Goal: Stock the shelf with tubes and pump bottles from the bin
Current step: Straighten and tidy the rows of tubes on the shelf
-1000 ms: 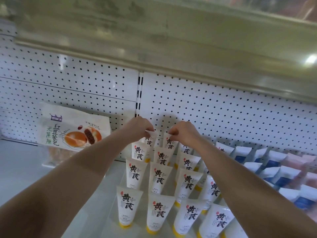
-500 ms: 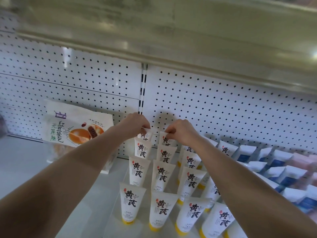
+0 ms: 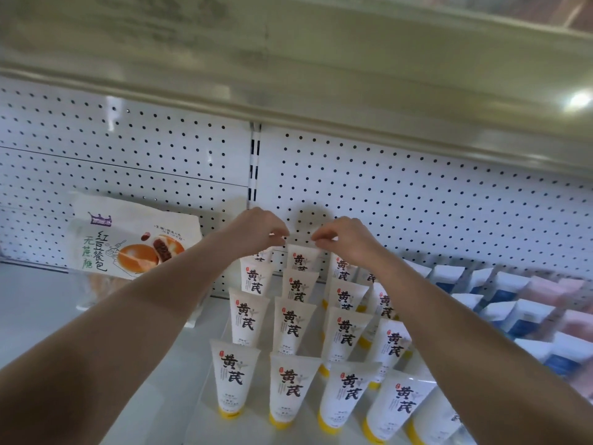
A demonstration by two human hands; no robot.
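Observation:
Several white tubes with yellow caps (image 3: 290, 326) and black characters stand cap-down in rows on the white shelf (image 3: 179, 364). Both my arms reach to the back row by the pegboard wall. My left hand (image 3: 260, 231) and my right hand (image 3: 345, 239) have curled fingers. Their fingertips pinch the two top corners of the rearmost tube (image 3: 301, 260) in the second column. My left hand also hides the top of the rear tube (image 3: 258, 256) in the left column. No bin or pump bottle is in view.
A bread packet (image 3: 128, 245) leans on the pegboard (image 3: 417, 203) at the left. Blue and pink tubes (image 3: 500, 293) fill the shelf to the right. The upper shelf's edge (image 3: 288, 101) hangs overhead. Bare shelf floor (image 3: 41, 316) lies at the left.
My left hand has shifted right from the left column's rear tube toward the second column's rear tube. The right hand has stayed on that tube. The hands are closer together.

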